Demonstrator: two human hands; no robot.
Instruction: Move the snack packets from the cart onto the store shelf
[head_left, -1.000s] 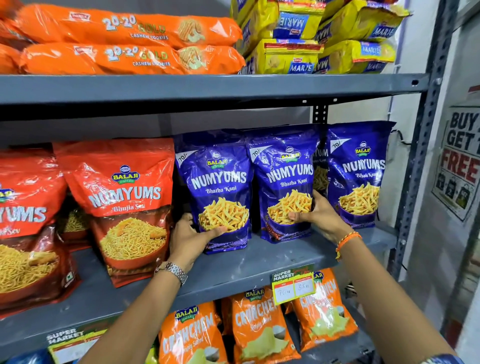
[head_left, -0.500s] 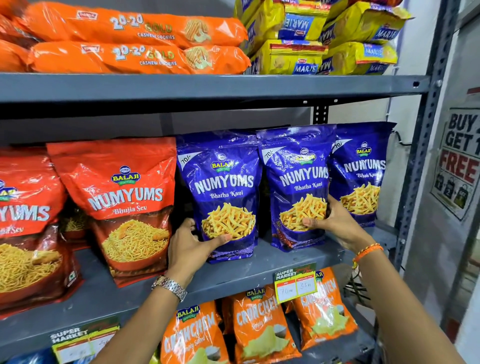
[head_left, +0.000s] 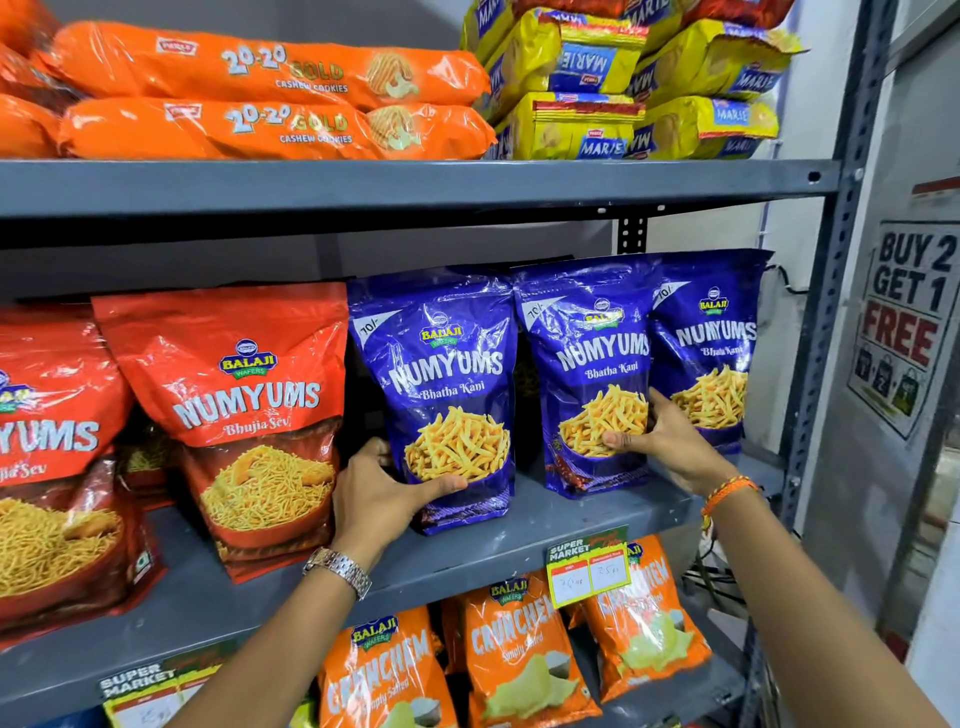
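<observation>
On middle shelf, gripped blue packets with left hand, right hand; release needed next.

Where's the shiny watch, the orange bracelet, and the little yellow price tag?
Watch (head_left: 337, 571), head view, on its metal band at the left wrist.
Orange bracelet (head_left: 727, 492), head view, on the braided band at the right wrist.
Yellow price tag (head_left: 589, 570), head view, on its white boxes.

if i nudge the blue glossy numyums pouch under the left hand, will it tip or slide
The blue glossy Numyums pouch probably tips rather than slides: it stands tall on a narrow base. Its crinkled film looks soft, so it would likely buckle. The left hand gripping its lower edge seems to steady it.
</observation>
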